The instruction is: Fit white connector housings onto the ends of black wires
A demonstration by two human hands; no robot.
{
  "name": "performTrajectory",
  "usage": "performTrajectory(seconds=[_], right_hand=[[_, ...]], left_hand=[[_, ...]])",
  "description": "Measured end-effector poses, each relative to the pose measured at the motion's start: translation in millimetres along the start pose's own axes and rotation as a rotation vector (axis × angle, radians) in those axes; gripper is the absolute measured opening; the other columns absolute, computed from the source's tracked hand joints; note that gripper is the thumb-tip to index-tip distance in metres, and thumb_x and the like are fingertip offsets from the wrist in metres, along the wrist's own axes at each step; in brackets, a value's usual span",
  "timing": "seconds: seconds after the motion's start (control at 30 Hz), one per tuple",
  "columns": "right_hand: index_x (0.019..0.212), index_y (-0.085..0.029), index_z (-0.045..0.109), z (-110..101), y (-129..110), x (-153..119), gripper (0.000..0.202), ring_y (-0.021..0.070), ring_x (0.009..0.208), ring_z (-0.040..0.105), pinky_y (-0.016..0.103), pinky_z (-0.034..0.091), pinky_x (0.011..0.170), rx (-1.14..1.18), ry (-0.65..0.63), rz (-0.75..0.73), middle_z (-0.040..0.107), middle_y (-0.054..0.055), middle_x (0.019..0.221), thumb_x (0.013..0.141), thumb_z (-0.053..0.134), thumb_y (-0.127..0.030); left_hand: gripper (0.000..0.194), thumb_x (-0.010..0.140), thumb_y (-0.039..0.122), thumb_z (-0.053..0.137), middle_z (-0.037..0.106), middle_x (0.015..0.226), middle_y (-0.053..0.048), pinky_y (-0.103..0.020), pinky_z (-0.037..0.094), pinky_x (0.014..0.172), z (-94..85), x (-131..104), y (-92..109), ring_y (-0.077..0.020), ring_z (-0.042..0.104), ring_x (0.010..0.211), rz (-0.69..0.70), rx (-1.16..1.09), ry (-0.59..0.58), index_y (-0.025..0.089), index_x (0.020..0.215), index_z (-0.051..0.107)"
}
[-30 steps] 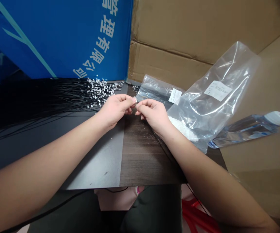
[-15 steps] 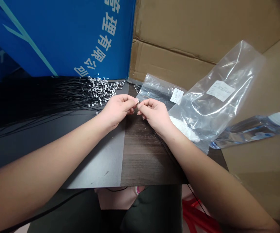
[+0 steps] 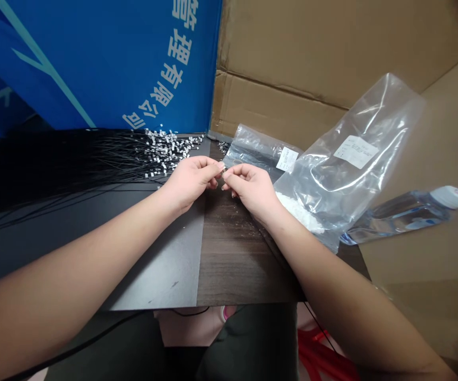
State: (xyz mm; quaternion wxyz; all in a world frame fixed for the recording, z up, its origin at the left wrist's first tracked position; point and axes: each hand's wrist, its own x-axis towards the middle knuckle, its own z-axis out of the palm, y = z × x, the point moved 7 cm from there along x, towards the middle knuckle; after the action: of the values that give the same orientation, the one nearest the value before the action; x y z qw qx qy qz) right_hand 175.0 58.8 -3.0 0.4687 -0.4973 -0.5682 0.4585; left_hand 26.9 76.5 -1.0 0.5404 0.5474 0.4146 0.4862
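Observation:
My left hand (image 3: 195, 180) is closed in a pinch over the middle of the table, with a small white connector at its fingertips. Facing it, my right hand (image 3: 252, 188) pinches the end of a thin black wire (image 3: 319, 325), which trails under the right forearm and past the table's front edge. The fingertips of both hands nearly meet, and the tiny parts between them are mostly hidden. Left of the hands lies a big bundle of black wires (image 3: 54, 164) with white connectors (image 3: 165, 151) on the ends.
Right of the hands, a clear plastic bag (image 3: 332, 185) holds many small white pieces (image 3: 298, 211). Behind it lies a flatter labelled bag (image 3: 253, 145) with black wires. A water bottle (image 3: 403, 217) leans at the right. Blue board (image 3: 113, 63) and cardboard (image 3: 292, 47) wall the back.
The hands hold nearly the same pinch; my right fingertips have shifted slightly left, closer to the left ones. The whole view has moved a little.

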Motion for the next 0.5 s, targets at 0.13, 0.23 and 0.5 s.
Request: performTrajectory(seconds=[0.13,0.23,0.5], right_hand=[[0.087,-0.018,0.072,-2,0,4,0.023,0.0109,0.059,0.058,0.026,0.047,0.060,0.013,-0.032,-0.027,0.073,0.001,0.074,0.085,0.075,-0.040],[0.091,-0.018,0.073,-10,-1,9,0.022,0.0122,0.065,0.062,0.028,0.050,0.065,0.009,0.011,-0.050,0.073,0.001,0.076,0.086,0.074,-0.038],[0.102,-0.020,0.080,-10,-10,10,0.020,0.0174,0.091,0.072,0.035,0.054,0.089,-0.147,-0.078,-0.237,0.080,0.004,0.099,0.089,0.072,-0.033]], left_hand=[[0.030,0.079,0.040,0.082,0.063,0.067,-0.001,-0.027,0.042,0.063,-1.9,0,1,-0.0111,0.054,0.061,-0.027,0.008,-0.028,0.016,0.072,0.067],[0.033,0.078,0.043,0.083,0.064,0.071,-0.002,-0.028,0.043,0.062,-3.9,2,0,-0.0108,0.054,0.060,-0.028,0.018,-0.039,0.016,0.073,0.065],[0.038,0.081,0.049,0.079,0.057,0.065,0.001,-0.026,0.040,0.059,-3.8,1,0,-0.0113,0.052,0.058,-0.007,0.210,-0.071,0.017,0.072,0.062]])
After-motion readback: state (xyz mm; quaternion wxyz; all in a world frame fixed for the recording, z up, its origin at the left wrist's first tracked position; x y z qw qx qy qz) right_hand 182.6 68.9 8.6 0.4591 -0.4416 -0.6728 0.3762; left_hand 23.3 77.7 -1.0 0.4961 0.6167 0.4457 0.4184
